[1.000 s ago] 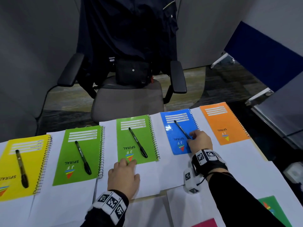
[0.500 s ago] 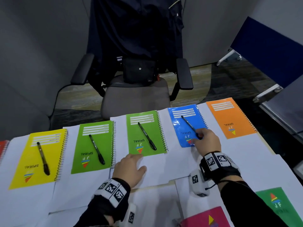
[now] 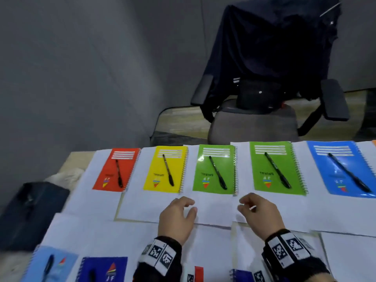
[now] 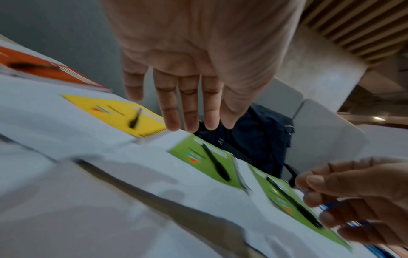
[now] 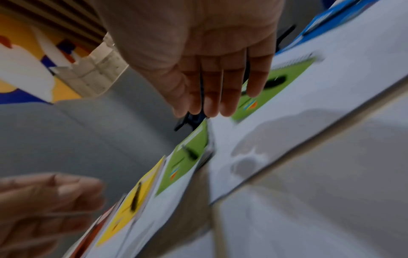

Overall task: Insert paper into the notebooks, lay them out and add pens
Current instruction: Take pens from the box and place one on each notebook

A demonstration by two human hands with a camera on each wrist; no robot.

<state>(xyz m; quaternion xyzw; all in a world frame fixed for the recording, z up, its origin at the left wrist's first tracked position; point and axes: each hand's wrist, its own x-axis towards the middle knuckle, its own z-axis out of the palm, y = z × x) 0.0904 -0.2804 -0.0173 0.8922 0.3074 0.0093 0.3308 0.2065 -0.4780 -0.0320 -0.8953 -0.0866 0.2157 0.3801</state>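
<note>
Grey partition walls [image 3: 81,68] and an office chair [image 3: 254,123] draped with a dark jacket stand beyond the table [image 3: 67,159]. Five spiral notebooks lie in the far row on white paper sheets [image 3: 142,206]: red [image 3: 109,169], yellow [image 3: 158,169], two green [image 3: 205,169] [image 3: 262,169] and blue [image 3: 333,169], each carrying one black pen [image 3: 217,173]. Four more notebooks show partly along the near edge, two with pens. Left hand [image 3: 177,218] and right hand [image 3: 258,214] hover over the paper near the green pair, fingers loosely extended, holding nothing.
</note>
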